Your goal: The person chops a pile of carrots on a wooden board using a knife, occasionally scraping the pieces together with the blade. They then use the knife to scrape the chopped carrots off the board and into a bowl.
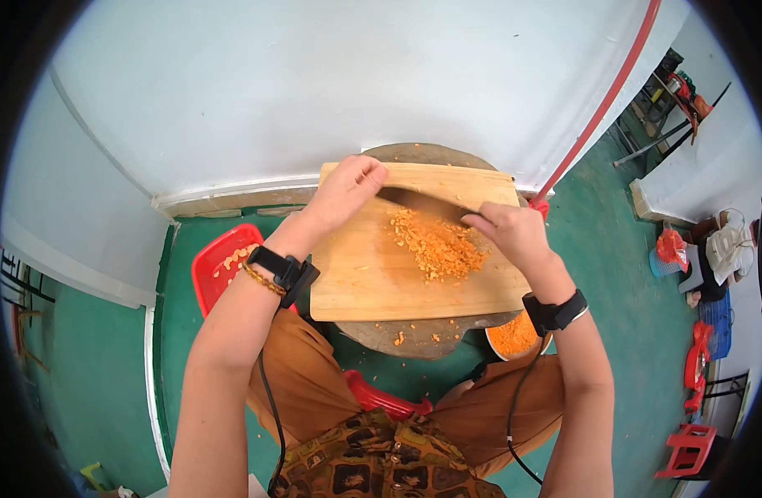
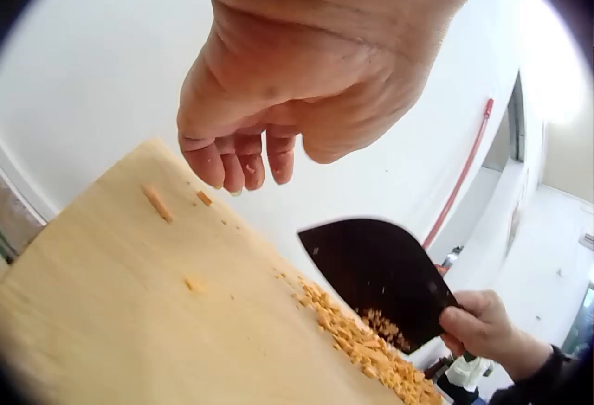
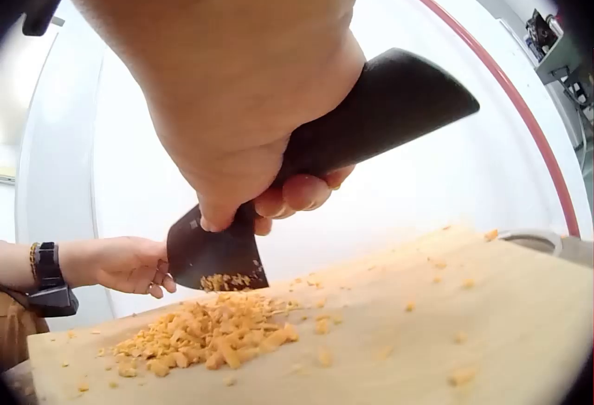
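Observation:
My right hand (image 1: 518, 236) grips the black handle of a broad dark-bladed cleaver (image 2: 380, 270), its thumb close to the blade. The blade is held above the wooden cutting board (image 1: 348, 282), and small orange bits stick to its lower part. Below it lies a heap of finely chopped carrot (image 1: 439, 249), with loose bits scattered around. Near the blade's far end, my left hand (image 1: 348, 191) is over the board's upper left edge. In the left wrist view that hand (image 2: 297, 80) has loosely bent fingers, holds nothing and is apart from the cleaver.
The board rests on a round wooden block (image 1: 414, 339) beside a white wall (image 1: 256, 91). A red basin (image 1: 205, 274) with pale orange pieces stands left. At the block's lower right sits a bowl of chopped orange bits (image 1: 513, 336). A red pipe (image 1: 601, 108) runs along the wall.

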Available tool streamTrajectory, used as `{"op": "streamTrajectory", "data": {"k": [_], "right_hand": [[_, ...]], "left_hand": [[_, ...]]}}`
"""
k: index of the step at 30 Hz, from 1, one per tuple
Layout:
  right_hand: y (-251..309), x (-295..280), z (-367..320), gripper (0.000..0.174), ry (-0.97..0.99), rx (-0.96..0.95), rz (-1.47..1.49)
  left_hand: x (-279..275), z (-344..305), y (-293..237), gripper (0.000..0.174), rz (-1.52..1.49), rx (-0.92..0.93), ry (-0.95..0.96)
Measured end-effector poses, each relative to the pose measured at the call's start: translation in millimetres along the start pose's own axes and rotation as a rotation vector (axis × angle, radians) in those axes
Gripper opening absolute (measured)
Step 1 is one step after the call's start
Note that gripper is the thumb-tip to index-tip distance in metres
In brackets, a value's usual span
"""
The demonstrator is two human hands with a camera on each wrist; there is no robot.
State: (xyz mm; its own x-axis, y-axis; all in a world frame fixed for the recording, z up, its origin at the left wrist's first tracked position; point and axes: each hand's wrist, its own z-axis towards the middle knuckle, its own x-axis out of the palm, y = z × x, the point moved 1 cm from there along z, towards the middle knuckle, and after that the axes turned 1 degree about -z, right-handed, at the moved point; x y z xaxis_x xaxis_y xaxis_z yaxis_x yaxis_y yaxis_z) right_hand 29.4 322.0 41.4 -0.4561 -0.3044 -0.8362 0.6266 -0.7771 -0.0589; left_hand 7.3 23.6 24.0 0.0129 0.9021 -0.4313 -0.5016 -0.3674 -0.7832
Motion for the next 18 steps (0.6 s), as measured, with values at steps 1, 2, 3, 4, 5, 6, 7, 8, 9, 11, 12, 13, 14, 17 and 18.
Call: {"op": "streamTrajectory", "data": {"k": [1,2,3,4,5,6,7,8,9,11,12,13,14,17,18], "right_hand": [[0.6,1.9,0.4,0.042,0.016,-0.015,-0.001],[2.3,4.6,0.0,0.042,0.029,-0.030,-0.002],[5.4,4.0,1.5,0.042,0.041,-0.045,-0.003],[4.8,-0.1,1.7,0.042,0.102,-0.024,-0.074],[4.9,-3.4,2.9,0.043,0.089,-0.016,-0.072],[3.9,-6.0,3.7,0.043,0.079,-0.010,-0.072],[2.5,-7.3,2.9,0.043,0.071,-0.004,-0.071],[3.1,-3.4,0.3,0.043,0.052,-0.032,-0.045],[6.5,2.8,-1.1,0.043,0.032,-0.059,-0.017],[6.6,7.3,-3.4,0.043,0.023,-0.066,-0.005],[7.3,3.3,-0.9,0.043,0.038,-0.049,-0.020],[7.5,-0.1,1.4,0.043,0.056,-0.035,-0.036],[7.5,-2.6,3.0,0.043,0.058,-0.017,-0.037],[7.6,-0.5,-2.3,0.042,0.062,0.010,-0.029],[10.2,5.8,-4.8,0.042,0.049,-0.001,-0.019]], "left_hand": [[2.1,-0.2,-9.3,0.032,0.007,0.058,0.016],[4.9,-1.5,-12.0,0.031,0.055,0.085,0.086],[7.4,-3.3,-15.1,0.029,0.104,0.112,0.157],[10.1,-5.2,-16.8,0.027,0.151,0.137,0.226],[10.4,-5.4,-17.3,0.025,0.162,0.118,0.218],[9.3,-4.6,-24.0,0.024,0.172,0.098,0.207],[10.2,-4.9,-27.5,0.022,0.179,0.075,0.197],[10.5,-6.0,-25.5,0.022,0.201,0.052,0.225],[8.3,-6.3,-21.8,0.021,0.225,0.029,0.255],[8.5,-6.3,-17.1,0.020,0.281,0.061,0.258],[8.9,-6.0,-18.8,0.020,0.310,0.114,0.229],[9.4,-6.3,-19.8,0.019,0.336,0.166,0.196],[8.8,-6.8,-20.2,0.019,0.334,0.194,0.154],[11.0,-9.2,-30.1,0.018,0.333,0.243,0.123],[14.7,-10.8,-23.0,0.018,0.348,0.242,0.175]]}}
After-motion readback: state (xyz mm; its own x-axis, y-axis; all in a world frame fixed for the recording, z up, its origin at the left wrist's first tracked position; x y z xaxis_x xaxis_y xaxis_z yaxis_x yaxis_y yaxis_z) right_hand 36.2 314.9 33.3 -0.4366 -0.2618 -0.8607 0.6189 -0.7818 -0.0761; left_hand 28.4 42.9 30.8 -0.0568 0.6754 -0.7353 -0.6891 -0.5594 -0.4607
